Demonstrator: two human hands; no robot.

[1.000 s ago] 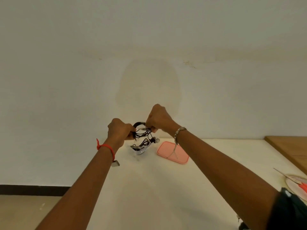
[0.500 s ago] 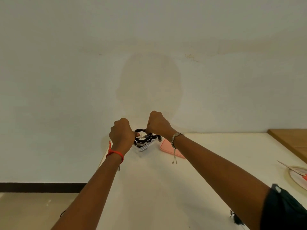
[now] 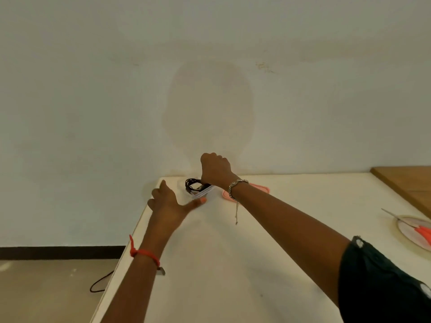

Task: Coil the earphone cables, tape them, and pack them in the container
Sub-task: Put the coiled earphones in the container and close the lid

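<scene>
The earphone cables (image 3: 192,184), wound into a dark coil, are seen lying in the small clear container (image 3: 201,194) at the far end of the white tabletop (image 3: 221,264), close to the wall. The right hand (image 3: 215,170) is held directly above the container with its fingers curled downward over the coil. The cables seem to be gripped and pressed down by it, probably so the springy loops are kept inside the rim, although the fingertips are hidden behind the back of the hand.

The left hand (image 3: 171,203) is spread wide and flat just beside the container's near-left side, with nothing held. Its thumb is stretched along the near edge (whether the plastic is actually touched cannot be made out). It is judged to be placed there so that the light container can be braced against sliding.

The pink lid (image 3: 262,189) is left lying flat just right of the container, partly hidden behind the right wrist, where it can easily be reached. Packing appears nearly done, and closing is judged to be what remains.
</scene>
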